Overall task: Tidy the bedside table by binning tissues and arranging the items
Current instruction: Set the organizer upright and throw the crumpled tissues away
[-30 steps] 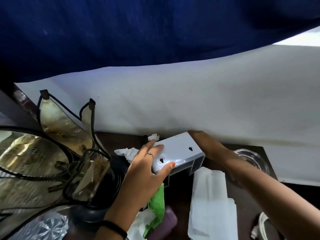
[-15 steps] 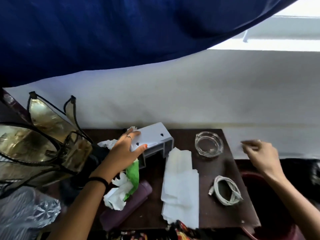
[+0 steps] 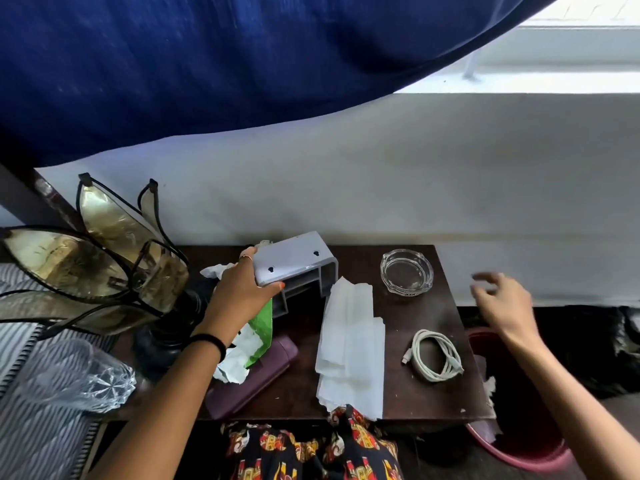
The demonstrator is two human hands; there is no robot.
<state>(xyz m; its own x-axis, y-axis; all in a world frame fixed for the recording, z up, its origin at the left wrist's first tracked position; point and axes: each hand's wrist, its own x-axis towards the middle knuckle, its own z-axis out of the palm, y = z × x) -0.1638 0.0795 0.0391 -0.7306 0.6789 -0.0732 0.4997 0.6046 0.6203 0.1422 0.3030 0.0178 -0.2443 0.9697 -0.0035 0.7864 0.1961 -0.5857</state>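
On the dark wooden bedside table (image 3: 440, 317), my left hand (image 3: 239, 292) grips the left end of a grey plastic box (image 3: 294, 261) with two keyhole slots, tilted up at the back. Crumpled white tissue (image 3: 216, 270) lies behind that hand. A green-and-white wrapper with tissue (image 3: 249, 344) lies under my wrist, on a purple case (image 3: 256, 372). A long flat white tissue (image 3: 351, 344) lies in the table's middle. My right hand (image 3: 502, 303) hovers empty with loose fingers off the table's right edge, above a pink bin (image 3: 519, 455).
A glass ashtray (image 3: 407, 275) sits at the back right and a coiled white cable (image 3: 436, 355) at the front right. A brass-and-black lamp (image 3: 104, 268) fills the left side. A clear glass tumbler (image 3: 79, 375) lies at the lower left. White wall behind.
My right hand let go of the grey box's right end and swung right, out over the bin. My left hand kept its grip on the box. The view pulled back.
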